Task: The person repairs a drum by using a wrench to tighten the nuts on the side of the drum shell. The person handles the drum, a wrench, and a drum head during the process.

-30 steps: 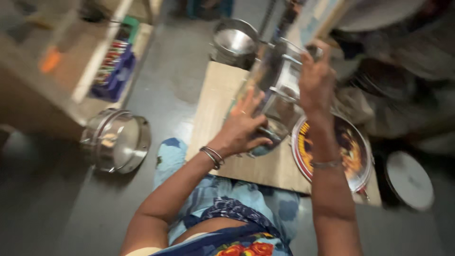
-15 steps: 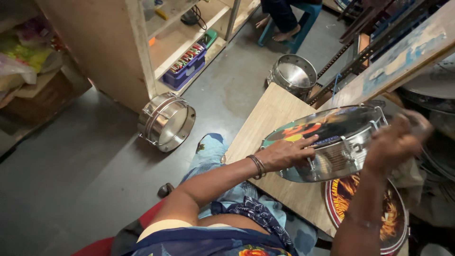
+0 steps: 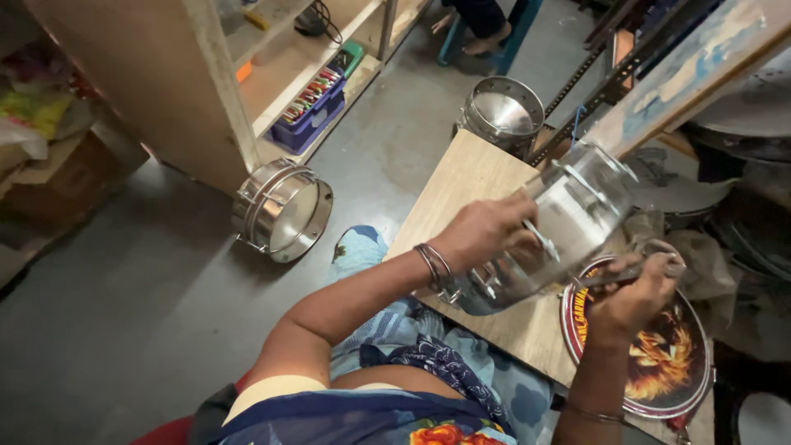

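My left hand (image 3: 486, 232) grips the upper side of a shiny steel drum shell (image 3: 573, 218), which is tilted on its side above a low wooden board (image 3: 461, 185). My right hand (image 3: 630, 301) is closed on a thin metal tool (image 3: 614, 276) whose tip points at the shell's lower rim. Under my right hand lies a round drum head (image 3: 671, 363) with a flame picture and a red edge. Bangles sit on both wrists.
A finished steel drum (image 3: 284, 210) lies on its side on the grey floor to the left. Another steel shell (image 3: 503, 111) stands beyond the board. A wooden shelf (image 3: 247, 74) holds a blue tray (image 3: 313, 107). Another person's feet (image 3: 486, 33) rest by a blue stool.
The drum shell has turned from face-up to tilted on its side. My left hand went from flat on its top to gripping it. My right hand came down to the lower rim with the tool.
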